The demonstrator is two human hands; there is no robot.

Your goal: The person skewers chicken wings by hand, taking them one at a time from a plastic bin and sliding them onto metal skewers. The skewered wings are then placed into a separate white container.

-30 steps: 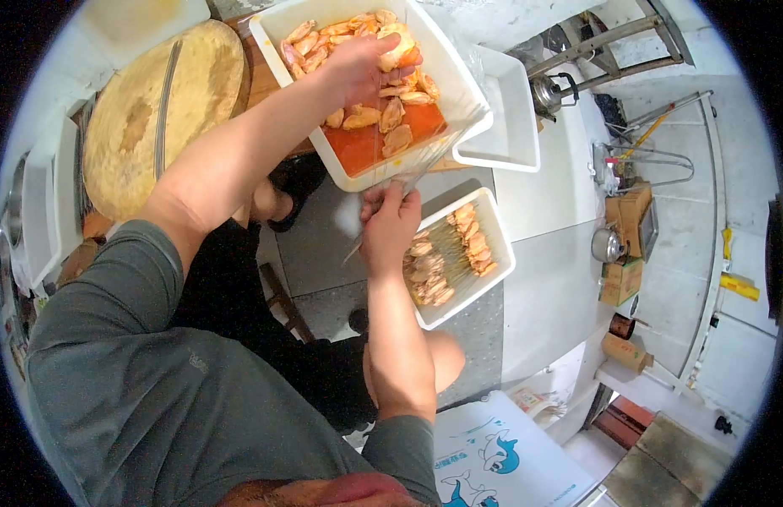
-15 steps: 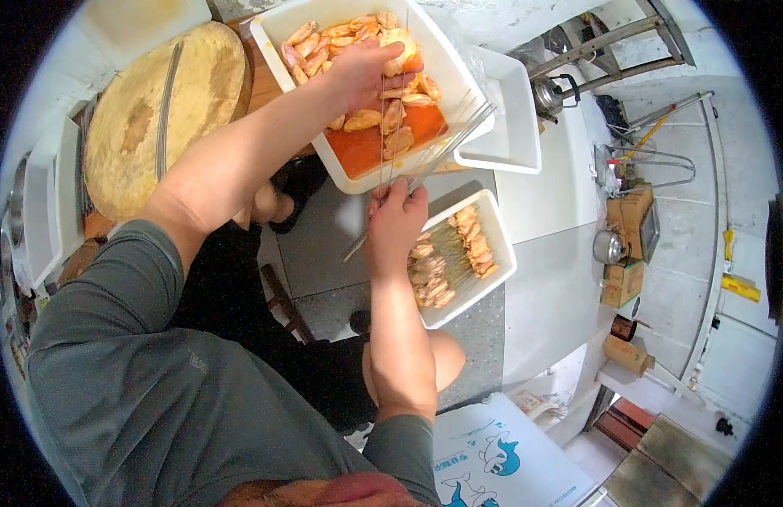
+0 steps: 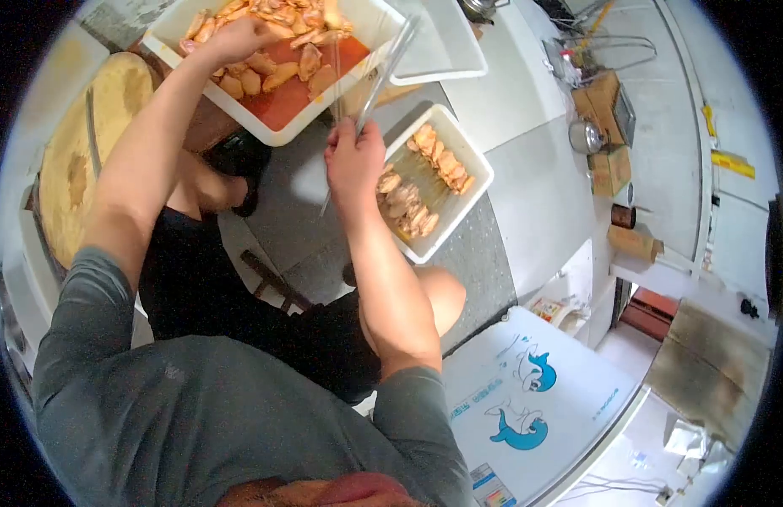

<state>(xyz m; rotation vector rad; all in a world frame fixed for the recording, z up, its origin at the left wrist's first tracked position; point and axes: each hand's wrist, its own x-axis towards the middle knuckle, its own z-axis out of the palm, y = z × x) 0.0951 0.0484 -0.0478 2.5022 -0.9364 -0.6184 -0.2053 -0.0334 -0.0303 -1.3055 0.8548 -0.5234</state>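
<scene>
My left hand [image 3: 244,40] reaches into a white tub [image 3: 277,135] of raw chicken wing pieces [image 3: 282,74] lying in red-orange marinade. Its fingers are pinched around a wing piece, partly hidden among the others. My right hand [image 3: 355,160] is closed on a bundle of thin metal skewers [image 3: 381,80] beside the tub's near edge. Two of these stand apart from the bundle and point over the tub, with a pale wing piece [image 3: 332,15] at their upper ends. Right of that hand, a smaller white tray [image 3: 484,173] holds skewered chicken [image 3: 440,158] in two rows.
Another white tub [image 3: 446,51] stands behind the skewers. A round wooden chopping block [image 3: 66,177] is at the left. A white lid with blue dolphins [image 3: 527,397] lies at lower right. A kettle [image 3: 586,135] and cardboard boxes [image 3: 609,169] stand farther right.
My left hand has left the skewer tips and moved left into the chicken pieces. My right hand still holds the skewers. The whole view has shifted, moving the tubs up and left.
</scene>
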